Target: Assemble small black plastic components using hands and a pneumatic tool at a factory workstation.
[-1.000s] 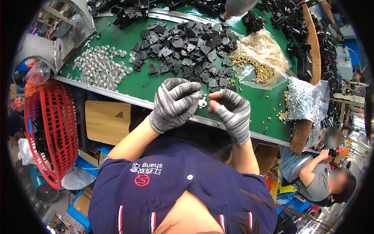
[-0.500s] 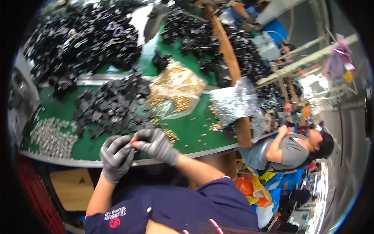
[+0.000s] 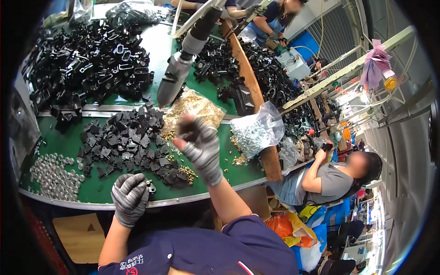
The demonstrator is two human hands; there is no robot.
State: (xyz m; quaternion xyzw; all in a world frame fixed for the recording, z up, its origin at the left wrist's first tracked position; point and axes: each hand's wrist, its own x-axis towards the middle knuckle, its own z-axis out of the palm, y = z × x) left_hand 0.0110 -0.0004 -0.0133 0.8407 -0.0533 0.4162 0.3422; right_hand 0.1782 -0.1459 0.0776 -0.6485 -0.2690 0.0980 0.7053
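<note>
At the bench's near edge, my left hand (image 3: 130, 200), in a grey glove, is closed around a small black and silver part (image 3: 151, 186), mostly hidden by the fingers. My right hand (image 3: 201, 149), gloved with the thumb tip bare, is raised with thumb and fingers apart; nothing shows in it. Just beyond it hangs a grey power screwdriver (image 3: 176, 75), tip down, not touched. A pile of flat black pieces (image 3: 123, 142) lies beyond my left hand. Small brass fasteners (image 3: 187, 174) lie loose between my hands, below their clear bag (image 3: 197, 110).
Silver round pieces (image 3: 55, 176) cover the green bench's left end. Black metal brackets (image 3: 87, 64) are heaped behind. A bag of silver screws (image 3: 256, 130) leans by a wooden divider (image 3: 247, 71). A seated co-worker (image 3: 327, 176) is at the right; others work farther back.
My hands have come apart. The right one has risen away toward the screwdriver and opened; the left has stayed low with the part. My view has shifted, bringing the screwdriver fully into sight.
</note>
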